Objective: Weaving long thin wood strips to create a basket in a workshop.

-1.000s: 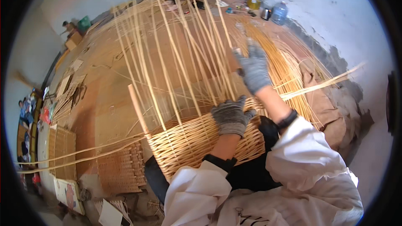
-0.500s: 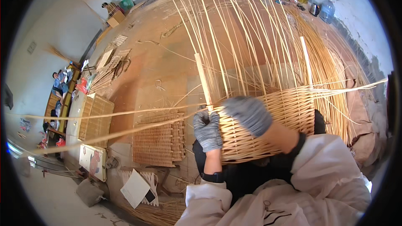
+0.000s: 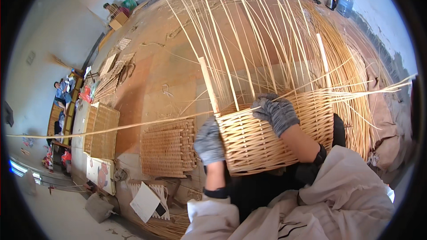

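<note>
A half-woven wicker basket of pale rods rests over my lap, its near side facing me. My left hand, in a grey knit glove, grips the basket's left side, with some fingertips hidden. My gloved right hand is closed at the top edge, on a wicker rod that slants up to the right. Thick corner stakes and thin upright rods rise from the weave. Another long rod runs out left from the corner.
A large bundle of loose rods lies at the right. Stacked woven panels, a wicker box and a white sheet lie to the left. A kettle and a water bottle stand far right.
My right hand has moved right along the top edge, and one long rod has swung from the left to the right. My left hand has slid from the corner stake down to the basket's side.
</note>
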Tool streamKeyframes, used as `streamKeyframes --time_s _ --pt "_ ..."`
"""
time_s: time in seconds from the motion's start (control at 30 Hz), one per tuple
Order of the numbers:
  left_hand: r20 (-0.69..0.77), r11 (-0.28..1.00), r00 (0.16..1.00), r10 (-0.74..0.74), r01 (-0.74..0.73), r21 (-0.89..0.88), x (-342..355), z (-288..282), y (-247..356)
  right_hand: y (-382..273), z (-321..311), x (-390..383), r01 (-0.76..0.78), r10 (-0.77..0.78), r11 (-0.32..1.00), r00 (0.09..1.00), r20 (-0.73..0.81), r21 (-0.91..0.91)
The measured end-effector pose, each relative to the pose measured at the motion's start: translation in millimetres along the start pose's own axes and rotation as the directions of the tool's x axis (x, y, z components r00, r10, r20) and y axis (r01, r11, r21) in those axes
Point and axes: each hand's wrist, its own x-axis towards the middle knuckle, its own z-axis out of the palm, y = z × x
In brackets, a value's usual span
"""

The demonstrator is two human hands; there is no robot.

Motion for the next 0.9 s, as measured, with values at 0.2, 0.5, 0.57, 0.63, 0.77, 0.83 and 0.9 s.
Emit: streamKeyframes --time_s 0.2,0.5,0.57,0.63,0.77,0.83,0.9 --pt "0.471 0.937 0.810 -0.350 0.298 0.184 62 -20 -8 -7 10 4 -0.042 0.050 0.983 0.998 0.036 -0.181" --pt "0.177 0.958 0.945 -0.275 0.285 -0.033 44 13 -39 9 100 136 0.198 -0.420 -0.390 0.831 0.365 -0.899" --pt "0.103 0.925 0.930 -0.354 0.331 0.185 44 21 -26 1 69 150 0.399 -0.526 -0.299 0.689 0.498 -0.867" --pt "0.042 0.933 0.933 -0.357 0.358 -0.024 42 0 -33 -15 46 66 0.389 -0.373 0.915 0.917 0.140 -0.109" --pt "-0.066 0.939 0.941 -0.332 0.323 -0.115 39 11 -11 -15 -16 18 0.256 -0.264 0.964 0.946 0.187 0.067" --pt "-0.146 0.980 0.989 -0.027 0.055 0.190 17 10 22 -33 -27 10 0.177 -0.205 0.949 0.975 -0.084 -0.262" --pt "-0.470 0.928 0.855 0.219 -0.332 -0.172 -16 -5 89 -45 -32 13 0.048 -0.083 0.966 0.988 -0.128 -0.253"
